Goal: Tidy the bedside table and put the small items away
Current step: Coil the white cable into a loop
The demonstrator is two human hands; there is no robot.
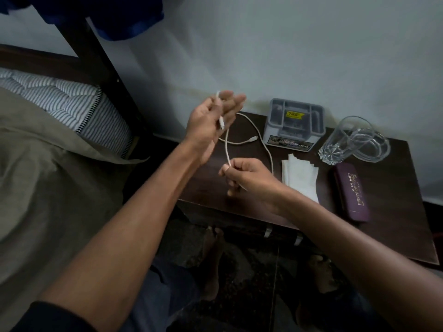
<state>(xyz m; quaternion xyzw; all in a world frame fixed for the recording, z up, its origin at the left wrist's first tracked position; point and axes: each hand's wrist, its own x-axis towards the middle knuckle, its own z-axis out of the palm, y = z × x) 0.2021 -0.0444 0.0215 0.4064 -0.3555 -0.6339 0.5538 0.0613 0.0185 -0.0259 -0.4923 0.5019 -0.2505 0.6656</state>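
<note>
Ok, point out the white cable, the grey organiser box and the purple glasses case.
white cable (268, 149), head view, loop lying on the table.
grey organiser box (294, 124), head view, compartmented top.
purple glasses case (352, 191), head view, lettered lid.

Readable stuff is pretty thin here: "OPEL" in white letters at the bottom right corner of the label strip across the front of the grey organizer box (294, 127) at the back of the worktop (393, 204), rest of that strip too small and blurry to make out. Also a yellow sticker (294, 114) down inside the same box with dark print on it, not legible at all. Then "PRINCE OPTICALS" in gold running lengthwise along the purple glasses case (352, 194) on the right side, plus a smaller gold line next to it, can't read that one.
</note>
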